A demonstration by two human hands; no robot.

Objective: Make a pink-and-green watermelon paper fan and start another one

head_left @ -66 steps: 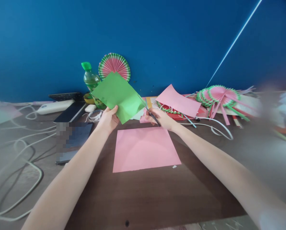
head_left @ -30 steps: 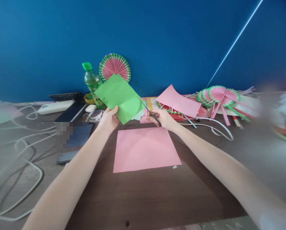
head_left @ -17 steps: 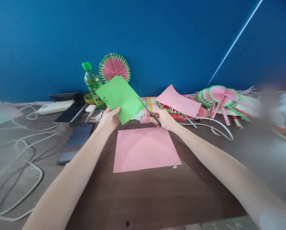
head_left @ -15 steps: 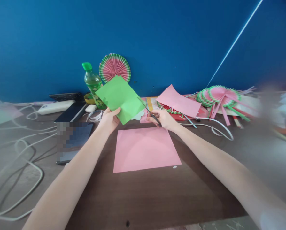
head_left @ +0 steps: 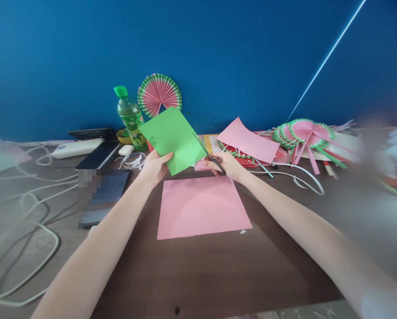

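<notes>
My left hand (head_left: 156,167) pinches a sheet of green paper (head_left: 173,139) by its lower left edge, thumb on the near face, and holds it tilted above the table. The fingers of my right hand (head_left: 225,165) are closed round the handles of a pair of scissors (head_left: 213,158). Its blades lie along the right edge of the green sheet; whether they have cut into it I cannot tell. Below both hands a pink sheet of paper (head_left: 203,208) lies flat on the brown table (head_left: 198,270).
A green-capped bottle (head_left: 129,116) and a pleated pink-and-green paper fan (head_left: 159,91) stand by the blue wall. At right lie another pink sheet (head_left: 248,141) and several folded fans (head_left: 303,133). White cables (head_left: 53,235), a power strip (head_left: 77,148) and a dark tablet-like device (head_left: 110,192) occupy the left.
My left hand has moved the green sheet slightly right and down, so its right edge now sits closer to the scissors' pivot. My right hand has barely moved.
</notes>
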